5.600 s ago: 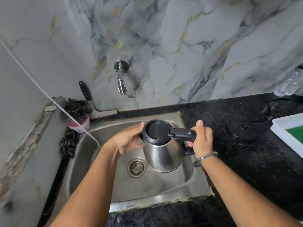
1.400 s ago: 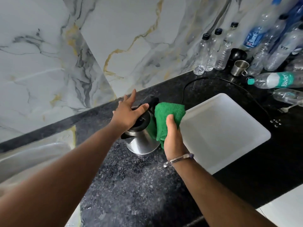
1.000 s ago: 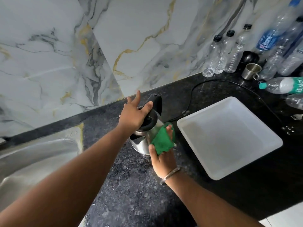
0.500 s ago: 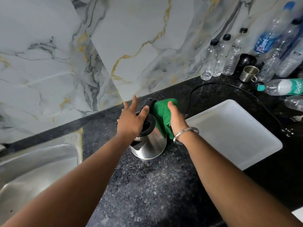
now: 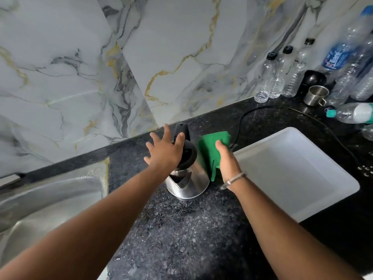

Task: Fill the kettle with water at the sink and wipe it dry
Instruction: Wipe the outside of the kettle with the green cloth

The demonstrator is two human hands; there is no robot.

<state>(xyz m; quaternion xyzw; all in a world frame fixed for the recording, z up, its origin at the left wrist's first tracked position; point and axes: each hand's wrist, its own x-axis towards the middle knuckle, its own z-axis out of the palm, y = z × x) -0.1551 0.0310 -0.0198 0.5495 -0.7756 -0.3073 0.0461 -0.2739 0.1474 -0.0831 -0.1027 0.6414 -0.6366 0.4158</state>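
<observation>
The steel kettle (image 5: pixel 189 183) with a black lid stands upright on the dark granite counter (image 5: pixel 181 235), right of the sink (image 5: pixel 46 201). Its spout faces me and its black handle points at the wall. My left hand (image 5: pixel 164 152) lies flat on the lid with the fingers spread. My right hand (image 5: pixel 227 160) presses a folded green cloth (image 5: pixel 211 152) against the kettle's right side; part of the cloth is hidden behind the hand.
A white tray (image 5: pixel 292 174) sits just right of the kettle. A black power cord (image 5: pixel 262 110) runs behind it. Several plastic bottles (image 5: pixel 282 71) and a steel cup (image 5: pixel 316 94) crowd the back right corner. A marble wall rises behind.
The kettle went from over the sink to the counter. In the last second the cloth swept from the kettle's front lower side up to its right side, and my left fingers spread wider on the lid.
</observation>
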